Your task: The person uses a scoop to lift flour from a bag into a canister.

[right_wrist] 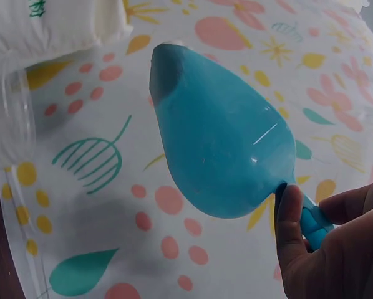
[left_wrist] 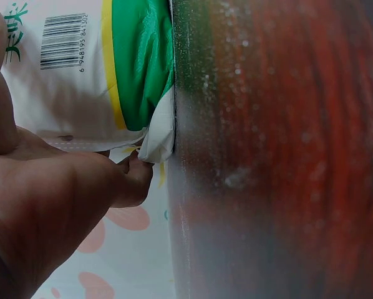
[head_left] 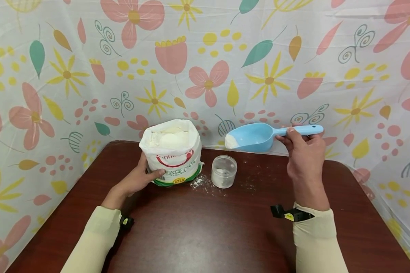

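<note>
My left hand (head_left: 138, 179) holds the side of an upright white flour bag (head_left: 174, 161), thumb on its printed front and the other fingers partly hidden behind. The bag's top is open, showing white powder (head_left: 171, 137) inside. In my right hand (head_left: 304, 153) is the handle of a light blue scoop (head_left: 256, 136), raised above the table. White powder lies at the scoop's tip, which points left. A clear round plastic jar (head_left: 224, 172) stands lidless between the bag and the scoop, with some white powder in it. The right wrist view shows the scoop's blue underside (right_wrist: 224, 137).
Spilled powder (head_left: 199, 182) dusts the dark brown table (head_left: 205, 235) around the jar. A flower-patterned cloth (head_left: 208, 49) hangs behind the table and along its sides. Black straps with devices (head_left: 292, 214) sit on both wrists.
</note>
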Action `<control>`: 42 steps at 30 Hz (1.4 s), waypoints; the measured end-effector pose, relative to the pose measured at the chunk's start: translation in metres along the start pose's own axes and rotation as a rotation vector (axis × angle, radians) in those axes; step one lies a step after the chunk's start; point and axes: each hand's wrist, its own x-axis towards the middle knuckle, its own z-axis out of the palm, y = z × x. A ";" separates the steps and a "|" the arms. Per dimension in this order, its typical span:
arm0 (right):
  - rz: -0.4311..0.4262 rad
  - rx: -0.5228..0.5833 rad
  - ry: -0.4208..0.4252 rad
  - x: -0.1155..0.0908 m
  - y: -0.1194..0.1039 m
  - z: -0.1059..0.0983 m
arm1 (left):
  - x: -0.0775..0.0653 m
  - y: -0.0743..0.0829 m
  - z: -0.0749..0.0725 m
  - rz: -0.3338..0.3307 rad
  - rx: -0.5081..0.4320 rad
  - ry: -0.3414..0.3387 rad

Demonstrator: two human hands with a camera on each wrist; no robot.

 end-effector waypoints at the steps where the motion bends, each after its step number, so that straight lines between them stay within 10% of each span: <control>1: -0.004 -0.008 -0.001 0.000 0.000 -0.001 | 0.000 0.000 0.000 0.000 0.002 0.000; 42: 0.036 -0.249 -0.090 0.007 0.020 -0.019 | 0.000 0.001 0.000 0.004 -0.019 -0.009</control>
